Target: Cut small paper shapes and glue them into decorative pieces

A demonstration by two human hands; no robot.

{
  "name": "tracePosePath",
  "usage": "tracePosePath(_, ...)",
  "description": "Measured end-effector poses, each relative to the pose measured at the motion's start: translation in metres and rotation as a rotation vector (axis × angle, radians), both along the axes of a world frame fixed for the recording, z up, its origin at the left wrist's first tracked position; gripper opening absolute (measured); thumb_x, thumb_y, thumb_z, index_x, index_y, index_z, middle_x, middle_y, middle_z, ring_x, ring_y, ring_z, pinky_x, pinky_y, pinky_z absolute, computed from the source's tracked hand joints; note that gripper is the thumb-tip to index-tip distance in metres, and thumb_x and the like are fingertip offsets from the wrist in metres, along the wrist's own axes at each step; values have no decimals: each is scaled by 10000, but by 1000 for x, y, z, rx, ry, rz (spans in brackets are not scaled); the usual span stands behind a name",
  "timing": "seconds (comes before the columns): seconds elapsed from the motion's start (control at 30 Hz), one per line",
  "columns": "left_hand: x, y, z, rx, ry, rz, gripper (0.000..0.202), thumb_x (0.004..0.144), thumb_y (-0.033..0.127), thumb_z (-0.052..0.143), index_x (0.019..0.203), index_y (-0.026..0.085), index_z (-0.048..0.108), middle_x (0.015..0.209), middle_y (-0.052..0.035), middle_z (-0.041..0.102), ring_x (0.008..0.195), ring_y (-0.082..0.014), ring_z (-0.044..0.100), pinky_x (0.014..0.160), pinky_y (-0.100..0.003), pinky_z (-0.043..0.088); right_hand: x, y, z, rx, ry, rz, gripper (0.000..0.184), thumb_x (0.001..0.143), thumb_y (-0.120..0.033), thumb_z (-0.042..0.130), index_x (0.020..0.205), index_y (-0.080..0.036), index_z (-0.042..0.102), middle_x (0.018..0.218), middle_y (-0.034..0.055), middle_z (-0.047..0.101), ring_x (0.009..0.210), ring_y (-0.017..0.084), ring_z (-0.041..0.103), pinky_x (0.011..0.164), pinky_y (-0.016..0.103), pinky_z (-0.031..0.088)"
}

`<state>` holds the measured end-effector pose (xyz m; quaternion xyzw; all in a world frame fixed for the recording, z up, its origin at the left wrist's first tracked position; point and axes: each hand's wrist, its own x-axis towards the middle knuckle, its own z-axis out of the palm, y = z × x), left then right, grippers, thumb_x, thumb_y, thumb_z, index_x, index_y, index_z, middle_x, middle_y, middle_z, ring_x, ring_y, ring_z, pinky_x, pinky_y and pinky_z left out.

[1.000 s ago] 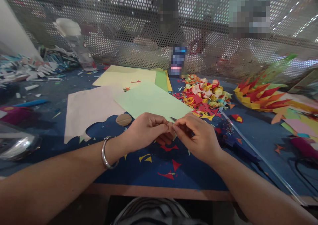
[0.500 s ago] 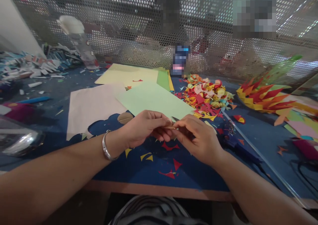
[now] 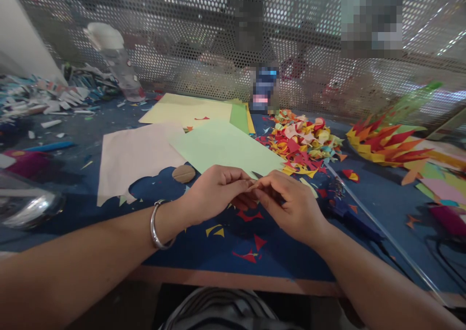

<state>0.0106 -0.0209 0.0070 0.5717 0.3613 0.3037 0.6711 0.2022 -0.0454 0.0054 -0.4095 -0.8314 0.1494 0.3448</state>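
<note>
My left hand (image 3: pixel 227 191), with a silver bangle at its wrist, is closed in a pinch on a small thin tan piece (image 3: pixel 253 186). From the other side my right hand (image 3: pixel 287 199) pinches the same piece, so the fingertips of both hands nearly meet. Fingers cover most of it, and I cannot make out its exact kind. A dark pointed tip (image 3: pixel 257 174) shows just behind the fingers; what it belongs to is hidden. Left of the hands lies a round brown cardboard disc (image 3: pixel 184 173). Under and beyond them is a pale green paper sheet (image 3: pixel 225 143).
A pink sheet (image 3: pixel 134 150) with scalloped cut-outs lies left. Colourful paper scraps (image 3: pixel 302 143) are heaped behind right, near a red-and-yellow paper flower shape (image 3: pixel 389 143). A blue corded tool (image 3: pixel 353 218) and a clear rod (image 3: pixel 382 228) lie right. A bottle (image 3: pixel 124 70) stands back left.
My left hand has shifted slightly down and right, tipping over more, so its lower fingers show less. The cardboard disc is more exposed. Both hands keep their pinch on the tan piece.
</note>
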Motion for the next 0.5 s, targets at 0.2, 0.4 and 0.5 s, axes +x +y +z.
tracePosePath(0.2, -1, -5, 4, 70, 16, 7, 216, 892, 324, 577, 865, 137, 683, 859, -78, 758, 806, -191, 730, 751, -295, 583, -1, -1, 1, -93, 81, -64, 26, 854, -174, 609, 833, -180, 623, 711, 8, 580, 607, 117, 527, 536, 230, 412)
tracePosePath(0.4, 0, -5, 0, 166, 115, 20, 186, 861, 310, 625, 905, 141, 691, 830, -82, 758, 802, -192, 721, 724, -285, 570, -2, 1, -2, -202, 145, -101, 98, 870, -254, 623, 822, -169, 629, 670, -1, 575, 541, 97, 480, 494, 221, 384)
tracePosePath(0.5, 1, -5, 0, 176, 132, 39, 190, 862, 316, 620, 898, 145, 696, 824, -73, 757, 791, -182, 718, 716, -272, 567, -2, 1, -3, -218, 152, -110, 100, 863, -259, 633, 817, -170, 630, 670, -4, 579, 532, 92, 469, 483, 218, 372)
